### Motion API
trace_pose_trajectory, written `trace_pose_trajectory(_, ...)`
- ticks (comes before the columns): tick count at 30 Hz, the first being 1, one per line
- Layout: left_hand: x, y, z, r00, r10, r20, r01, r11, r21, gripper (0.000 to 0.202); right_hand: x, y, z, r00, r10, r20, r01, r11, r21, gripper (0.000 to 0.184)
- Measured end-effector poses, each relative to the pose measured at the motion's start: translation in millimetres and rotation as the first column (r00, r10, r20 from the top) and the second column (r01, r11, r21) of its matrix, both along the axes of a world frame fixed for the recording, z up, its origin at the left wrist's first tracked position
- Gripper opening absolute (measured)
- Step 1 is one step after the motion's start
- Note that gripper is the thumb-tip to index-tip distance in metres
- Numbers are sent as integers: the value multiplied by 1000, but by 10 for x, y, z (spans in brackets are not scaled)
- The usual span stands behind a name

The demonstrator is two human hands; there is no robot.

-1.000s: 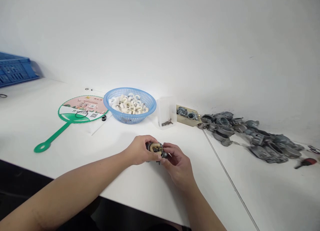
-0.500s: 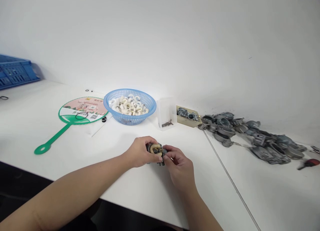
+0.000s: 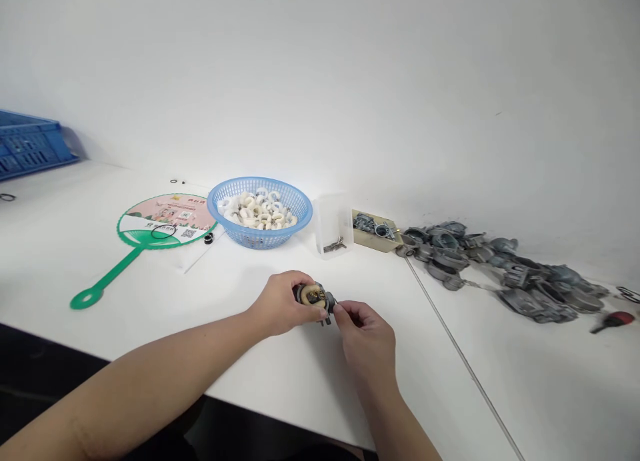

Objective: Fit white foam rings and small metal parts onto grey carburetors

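Observation:
My left hand [image 3: 285, 303] is wrapped round a small grey metal carburetor body [image 3: 329, 302] and holds it just above the white table. A cream, horseshoe-shaped float [image 3: 308, 296] sits in its upturned face, with brass parts in the middle. My right hand [image 3: 366, 331] is closed in a pinch at the carburetor's right side, thumb and forefinger tips together. Whatever lies between those fingertips is too small to make out.
Behind stands a blue basket [image 3: 260, 238] of white floats, beside a clear box [image 3: 334, 228] with small metal pins and a beige tray [image 3: 373, 240] of metal parts. Several carburetor bodies [image 3: 450, 258] and a screwdriver [image 3: 614, 321] lie right. A green fan [image 3: 113, 271] lies left, near a blue crate [image 3: 35, 144].
My right hand has drawn slightly right and down, off the carburetor's face to its side edge. My left hand keeps its hold, and the carburetor is turned a little.

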State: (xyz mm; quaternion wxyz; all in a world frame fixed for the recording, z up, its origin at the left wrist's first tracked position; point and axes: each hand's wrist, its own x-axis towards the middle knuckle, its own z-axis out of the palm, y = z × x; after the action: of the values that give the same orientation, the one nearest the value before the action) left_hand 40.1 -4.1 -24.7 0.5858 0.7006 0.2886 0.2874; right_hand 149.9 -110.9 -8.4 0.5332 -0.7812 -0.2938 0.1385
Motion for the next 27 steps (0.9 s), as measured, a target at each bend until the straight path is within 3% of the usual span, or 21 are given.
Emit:
trace_pose_trajectory(5,17,-5,-16,1000,25,13,-24,1000,-20,36,19,-5,-11,998,20,-64,-21,1000,-7,25)
trace_pose_trajectory(20,40,-81,-43,997,74,21,-74,997,-38,40,-2,81,-29,994,43,-101,-37,997,62,9)
trace_pose_trajectory(27,53,-102,-16,995,100,13,-99,995,-31,38,-71,49,14,989,-46,-138,68,986,154,9)
